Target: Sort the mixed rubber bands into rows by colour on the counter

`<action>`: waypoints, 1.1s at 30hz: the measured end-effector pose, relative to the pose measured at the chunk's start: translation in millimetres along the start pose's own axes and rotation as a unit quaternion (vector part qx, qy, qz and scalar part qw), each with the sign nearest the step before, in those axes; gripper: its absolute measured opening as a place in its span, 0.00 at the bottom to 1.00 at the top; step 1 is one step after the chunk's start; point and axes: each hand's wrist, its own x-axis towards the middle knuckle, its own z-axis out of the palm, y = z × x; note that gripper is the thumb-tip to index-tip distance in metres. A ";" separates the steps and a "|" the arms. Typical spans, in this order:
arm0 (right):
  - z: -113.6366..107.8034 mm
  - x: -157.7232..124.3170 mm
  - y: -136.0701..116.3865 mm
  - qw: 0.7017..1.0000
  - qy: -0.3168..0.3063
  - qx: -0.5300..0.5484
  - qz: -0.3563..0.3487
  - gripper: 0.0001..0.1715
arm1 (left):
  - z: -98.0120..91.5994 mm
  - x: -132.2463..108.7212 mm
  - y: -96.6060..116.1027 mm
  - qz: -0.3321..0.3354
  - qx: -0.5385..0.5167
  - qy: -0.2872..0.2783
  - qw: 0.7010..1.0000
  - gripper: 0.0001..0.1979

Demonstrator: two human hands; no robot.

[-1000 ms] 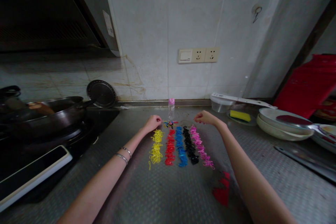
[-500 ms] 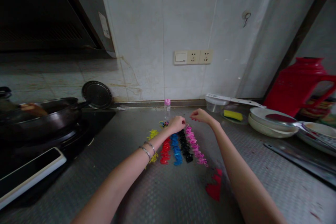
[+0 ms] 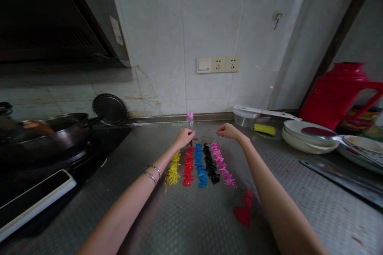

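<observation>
Rows of small rubber bands lie on the metal counter: yellow bands [image 3: 172,170], red bands [image 3: 188,167], blue bands [image 3: 200,165], black bands [image 3: 211,163] and pink bands [image 3: 222,163]. Above the far ends of the yellow and red rows, my left hand [image 3: 184,138] is closed in a pinch. A few dark and red bits [image 3: 192,142] show by its fingertips; what it holds is too small to tell. My right hand [image 3: 228,131] hovers just beyond the pink row, thumb and fingers pressed together. Whether anything is between them cannot be made out. A pink-capped clear bottle [image 3: 190,118] stands behind my left hand.
At left are a wok [image 3: 60,129] on the stove and a white-edged device [image 3: 38,203]. To the right stand a plastic tub [image 3: 243,118], a yellow sponge [image 3: 264,129], stacked bowls [image 3: 308,143], a knife [image 3: 338,181] and a red thermos [image 3: 332,99].
My left hand has moved left, from the far end of the black row to the small mixed pile near the bottle. My right hand stays nearly in place.
</observation>
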 end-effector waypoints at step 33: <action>94.1 12.3 -66.7 0.992 0.001 -0.049 -0.116 0.18 | -29.3 -32.1 -91.9 -0.162 -0.138 0.091 0.973 0.18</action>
